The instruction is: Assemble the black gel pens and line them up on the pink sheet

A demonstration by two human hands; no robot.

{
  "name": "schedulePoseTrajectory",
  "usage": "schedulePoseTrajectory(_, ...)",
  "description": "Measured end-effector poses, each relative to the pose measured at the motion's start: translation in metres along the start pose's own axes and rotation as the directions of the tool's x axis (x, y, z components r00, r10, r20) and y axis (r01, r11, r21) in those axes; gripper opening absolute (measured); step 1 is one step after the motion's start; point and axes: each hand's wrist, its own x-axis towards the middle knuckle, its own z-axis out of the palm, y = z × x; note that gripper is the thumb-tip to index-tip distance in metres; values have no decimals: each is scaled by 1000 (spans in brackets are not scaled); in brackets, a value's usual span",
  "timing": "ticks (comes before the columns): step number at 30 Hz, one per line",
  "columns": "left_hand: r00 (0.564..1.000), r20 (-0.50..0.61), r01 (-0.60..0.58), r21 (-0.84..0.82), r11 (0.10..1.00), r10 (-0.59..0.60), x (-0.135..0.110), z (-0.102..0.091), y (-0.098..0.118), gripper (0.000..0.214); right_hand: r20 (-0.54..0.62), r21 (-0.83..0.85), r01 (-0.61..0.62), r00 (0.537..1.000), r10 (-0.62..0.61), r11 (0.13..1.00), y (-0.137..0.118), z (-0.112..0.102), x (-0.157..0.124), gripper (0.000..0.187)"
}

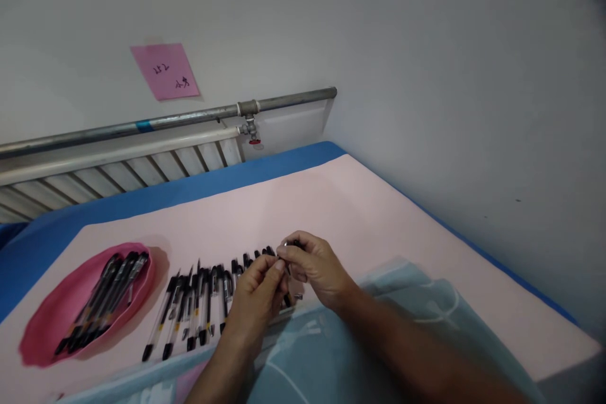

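My left hand (260,287) and my right hand (315,265) meet fingertip to fingertip above the table. A small black pen part (297,243) shows between the thumb and fingers of my right hand, with a bright spot near its end. The fingers of my left hand are pinched together, and what they grip is hidden. Beside and behind my left hand lie several clear-barrelled pens (161,319) with black ends, side by side in a row. Small loose pen pieces lie among them. Part of the row is covered by my hands.
On the left, a pink basin (33,341) holds a bundle of black pens (106,303). A pale pink sheet (331,202) covers the blue tabletop (199,184). Light blue patterned cloth (322,360) lies along the near edge. Behind are a radiator (137,167), a pipe and a wall.
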Motion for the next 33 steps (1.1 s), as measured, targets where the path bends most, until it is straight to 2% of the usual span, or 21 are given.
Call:
schedulePoseTrajectory(5,999,26,18,-12,1000,-18,1,-3,-2,32,124,98,-78,990,66,992,-1,0,0,22)
schedulePoseTrajectory(10,1000,-3,-8,21,1000,8,1,-2,-1,33,41,43,-58,998,56,997,0,-1,1,22)
schedulePoseTrajectory(15,999,15,28,-15,999,-28,1,-3,1,32,181,86,-128,977,111,988,-2,-3,2,22)
schedulePoseTrajectory(20,1000,18,-4,31,999,4,1,-3,0,32,58,55,-76,996,73,996,0,-4,3,22)
schedulePoseTrajectory(24,999,23,36,-24,999,-36,1,-3,1,31,146,91,-112,984,98,989,-3,-3,1,22)
schedulePoseTrajectory(30,1000,6,18,24,1000,-18,1,-4,2,29,53,49,-85,995,82,995,-4,-2,1,21)
schedulePoseTrajectory(33,999,19,33,5,999,-33,1,-5,1,28,129,54,-122,985,114,991,-3,-3,1,20)
